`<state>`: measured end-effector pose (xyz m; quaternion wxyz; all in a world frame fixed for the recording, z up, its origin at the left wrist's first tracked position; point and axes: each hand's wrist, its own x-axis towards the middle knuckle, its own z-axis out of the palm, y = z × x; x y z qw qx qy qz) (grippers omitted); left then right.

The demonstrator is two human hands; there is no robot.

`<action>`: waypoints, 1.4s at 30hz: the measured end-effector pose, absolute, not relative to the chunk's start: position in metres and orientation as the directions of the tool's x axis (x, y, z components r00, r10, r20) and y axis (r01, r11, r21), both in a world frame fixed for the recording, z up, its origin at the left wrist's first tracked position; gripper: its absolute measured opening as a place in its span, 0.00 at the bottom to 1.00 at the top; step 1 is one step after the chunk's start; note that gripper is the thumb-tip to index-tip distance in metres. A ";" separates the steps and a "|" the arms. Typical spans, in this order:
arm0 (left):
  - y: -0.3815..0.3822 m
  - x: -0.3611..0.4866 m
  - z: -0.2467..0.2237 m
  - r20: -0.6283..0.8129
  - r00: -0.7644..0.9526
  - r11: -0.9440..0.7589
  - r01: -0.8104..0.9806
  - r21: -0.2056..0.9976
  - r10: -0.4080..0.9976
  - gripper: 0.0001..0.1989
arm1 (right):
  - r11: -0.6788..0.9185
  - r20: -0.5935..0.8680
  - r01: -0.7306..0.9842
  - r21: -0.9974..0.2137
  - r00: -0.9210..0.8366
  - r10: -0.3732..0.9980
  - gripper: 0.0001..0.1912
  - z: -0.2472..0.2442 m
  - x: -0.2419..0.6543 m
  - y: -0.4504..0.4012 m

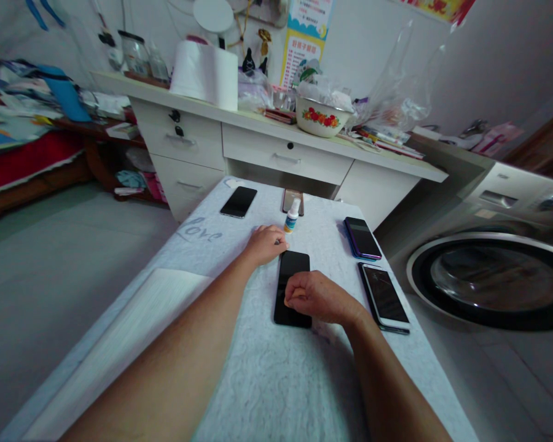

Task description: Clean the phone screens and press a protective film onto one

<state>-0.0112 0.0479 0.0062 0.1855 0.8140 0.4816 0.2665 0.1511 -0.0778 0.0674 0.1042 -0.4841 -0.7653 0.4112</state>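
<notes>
A black smartphone [291,270] lies screen up in the middle of the cloth-covered table. At its top left corner, my left hand [263,245] has its fingers curled in and pressed against the phone's edge. My right hand [316,296] is closed over the lower half of the screen, pinching a small orange piece [295,294] that is mostly hidden by the fingers. Just beyond my left hand stands a small white spray bottle [292,216] with a blue and yellow label. Behind the bottle lies a brownish phone-like item [287,200].
Another black phone [239,201] lies at the far left of the table [267,380]. Along the right edge are a purple-edged phone [363,238] and a white-framed phone [386,296], each on another item. A white desk [286,153] stands behind, a washing machine [493,245] at right.
</notes>
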 end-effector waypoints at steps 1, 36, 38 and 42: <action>0.048 -0.011 0.007 0.253 0.394 -0.466 0.686 0.559 0.884 0.08 | 0.189 -0.241 0.657 -0.730 -0.506 0.829 0.06 0.067 0.151 -0.078; 0.047 -0.011 0.007 0.254 0.393 -0.466 0.689 0.554 0.884 0.06 | 0.170 -0.254 0.640 -0.749 -0.515 0.819 0.07 0.066 0.152 -0.077; 0.047 -0.011 0.007 0.253 0.394 -0.466 0.690 0.553 0.884 0.06 | 0.171 -0.254 0.634 -0.754 -0.521 0.815 0.06 0.065 0.152 -0.077; 0.046 -0.011 0.007 0.252 0.393 -0.465 0.688 0.557 0.884 0.06 | 0.175 -0.252 0.642 -0.747 -0.515 0.819 0.06 0.066 0.152 -0.077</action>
